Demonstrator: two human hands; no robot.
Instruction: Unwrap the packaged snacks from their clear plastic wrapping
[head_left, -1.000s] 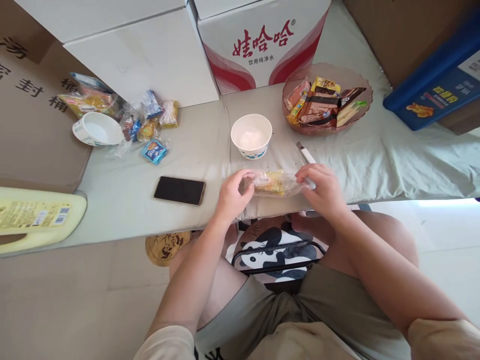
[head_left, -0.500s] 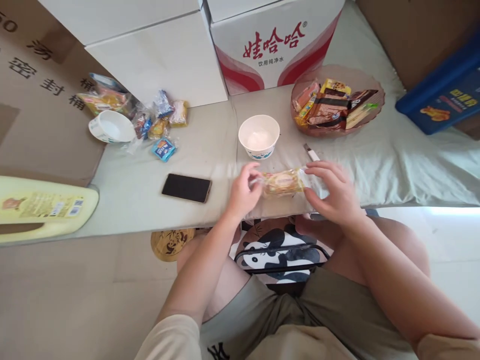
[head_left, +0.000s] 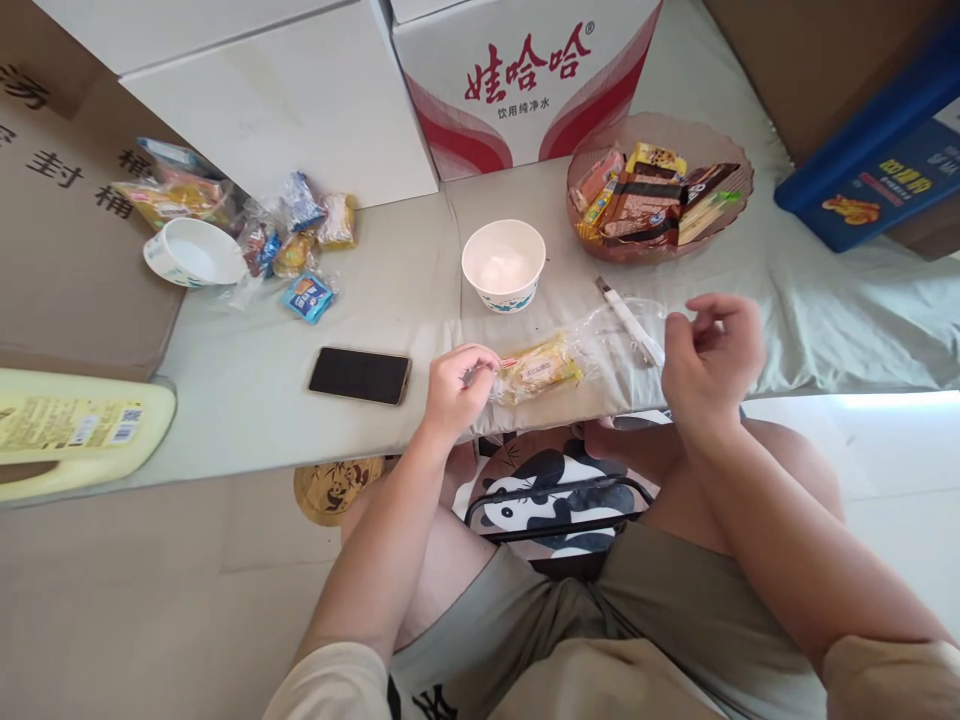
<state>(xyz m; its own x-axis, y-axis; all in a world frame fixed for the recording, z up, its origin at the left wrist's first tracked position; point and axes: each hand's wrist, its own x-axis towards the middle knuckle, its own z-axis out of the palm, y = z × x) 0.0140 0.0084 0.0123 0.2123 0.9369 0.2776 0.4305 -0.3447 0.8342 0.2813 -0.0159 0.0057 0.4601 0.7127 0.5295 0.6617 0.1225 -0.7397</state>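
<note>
A: Nearest entry, front edge of the pale green cloth-covered worktop?

B: One yellow printed packet in clear plastic, lying just inside that edge, near its middle. Left hand: thumb and fingers closed in a pinch on the packet's left end.

A: Right hand?

B: Raised by the front edge, apart from the packet, fingers curled in. Clear loose film trails towards it; whether it grips the end, I can't make out.

A: Progress?

B: Done, by my judgement: film drawn out to the right. Not done: packet bare of its plastic. Whether a seam is torn, not visible.

A: Further back?

B: One slim white-handled cutter with dark tip, lying slanted, unheld, beside the film. One black rectangular phone, left of the hands. One white round bowl with blue print, upright behind the packet. One pink translucent scalloped dish of wrapped snacks, towards the far edge.
</note>
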